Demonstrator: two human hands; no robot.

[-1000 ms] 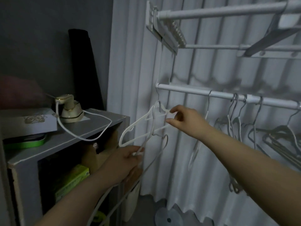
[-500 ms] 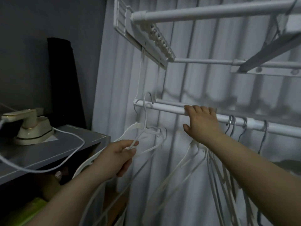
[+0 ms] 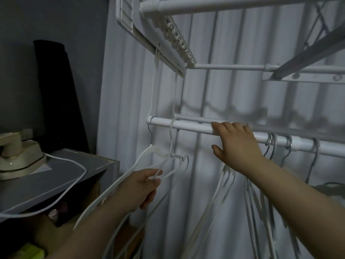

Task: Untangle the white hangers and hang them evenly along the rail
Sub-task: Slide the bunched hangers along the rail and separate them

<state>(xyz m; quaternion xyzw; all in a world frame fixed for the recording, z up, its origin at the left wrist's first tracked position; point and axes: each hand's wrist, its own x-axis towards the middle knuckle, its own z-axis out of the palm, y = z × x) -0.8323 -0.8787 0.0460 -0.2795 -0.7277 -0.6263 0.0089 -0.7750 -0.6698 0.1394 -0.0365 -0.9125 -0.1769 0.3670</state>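
Note:
A white rail (image 3: 192, 125) runs from the middle to the right edge. Two white hangers (image 3: 164, 156) hang by their hooks at its left end, their bodies overlapping. My left hand (image 3: 139, 189) is closed around their lower bars, below and left of the hooks. My right hand (image 3: 236, 146) rests over the rail, fingers draped on top and thumb below. Under that hand another white hanger (image 3: 220, 186) hangs down. Several more hangers (image 3: 261, 202) with metal hooks (image 3: 271, 144) crowd the rail to the right.
A grey cabinet (image 3: 56, 176) stands at the left with a small cream iron (image 3: 16, 156) and its white cord (image 3: 72, 187). A white drying rack (image 3: 168, 34) juts out overhead. White curtains (image 3: 224, 94) hang behind the rail.
My right hand went from pinching the left hangers up onto the rail. My left hand rose along the hanger bars. The hanger hooks now sit on the rail's left end.

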